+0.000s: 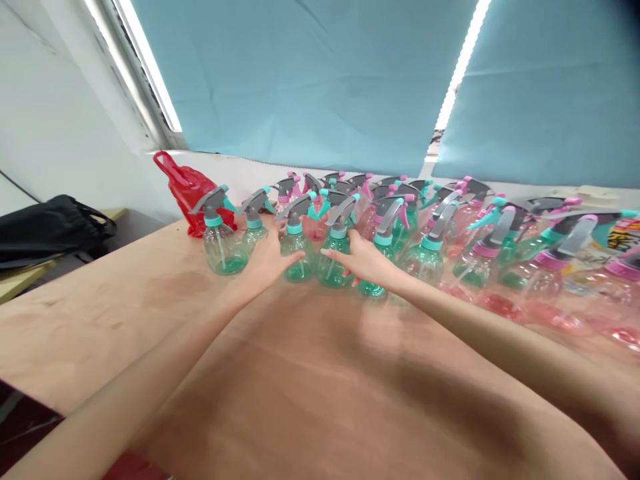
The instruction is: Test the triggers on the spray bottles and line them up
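Two clear green spray bottles with grey trigger heads and teal collars stand upright side by side on the table, between my hands. My left hand (pixel 270 257) wraps the left spray bottle (pixel 297 271) from its left side, thumb across the front and fingers partly hidden behind it. Around the right spray bottle (pixel 331 275) curls my right hand (pixel 366 259), its thumb on the front. Left of my left hand stand a pale green bottle (pixel 217 250) and another green one (pixel 253 233). A green bottle (pixel 373 289) sits partly behind my right hand.
Several spray bottles with pink collars (pixel 535 280) and teal ones crowd the table's right and back. A red plastic bag (pixel 187 190) lies at the back left. Blue covering (pixel 320 87) hangs behind the wooden table (pixel 280 387). A black bag (pixel 55 227) is at far left.
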`<state>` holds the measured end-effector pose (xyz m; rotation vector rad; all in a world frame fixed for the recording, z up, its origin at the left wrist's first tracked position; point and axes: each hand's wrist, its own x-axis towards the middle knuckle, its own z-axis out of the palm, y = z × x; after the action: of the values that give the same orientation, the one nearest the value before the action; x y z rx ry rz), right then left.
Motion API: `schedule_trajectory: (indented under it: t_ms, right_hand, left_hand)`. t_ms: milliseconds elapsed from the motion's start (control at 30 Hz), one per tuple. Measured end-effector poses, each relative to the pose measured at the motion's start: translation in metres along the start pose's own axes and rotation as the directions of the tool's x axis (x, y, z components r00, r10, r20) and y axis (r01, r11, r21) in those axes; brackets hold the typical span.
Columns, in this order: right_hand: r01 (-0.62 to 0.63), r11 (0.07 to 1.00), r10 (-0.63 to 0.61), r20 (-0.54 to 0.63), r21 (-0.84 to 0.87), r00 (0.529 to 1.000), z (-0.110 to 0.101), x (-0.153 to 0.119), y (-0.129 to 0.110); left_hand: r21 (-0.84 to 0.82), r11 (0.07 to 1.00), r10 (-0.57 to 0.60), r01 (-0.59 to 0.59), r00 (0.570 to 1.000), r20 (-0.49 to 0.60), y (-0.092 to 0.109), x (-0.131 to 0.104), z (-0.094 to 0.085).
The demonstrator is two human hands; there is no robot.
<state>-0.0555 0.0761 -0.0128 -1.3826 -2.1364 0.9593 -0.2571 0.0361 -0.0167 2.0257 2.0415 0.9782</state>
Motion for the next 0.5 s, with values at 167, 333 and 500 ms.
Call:
schedule_trajectory:
  t_ms: [167,333,500]
  right_hand:
    - [0.021,0.998,-0.021,-0.001,0.054,1.000,0.003,0.002,-0.003]
    - [0.038,0.999,-0.038,0.012,0.031,0.999,-0.001,0.003,-0.006]
    - [0.069,0.994,-0.064,0.065,-0.088,0.996,-0.006,-0.001,-0.007]
  left_hand:
    - [0.005,0.999,0.035,-0.035,0.999,-0.029,0.003,-0.020,-0.005]
    - [0.015,1.000,0.015,-0.015,1.000,-0.010,-0.002,-0.043,-0.009]
    - [0.008,1.000,-0.010,0.009,1.000,0.019,-0.002,-0.066,-0.010]
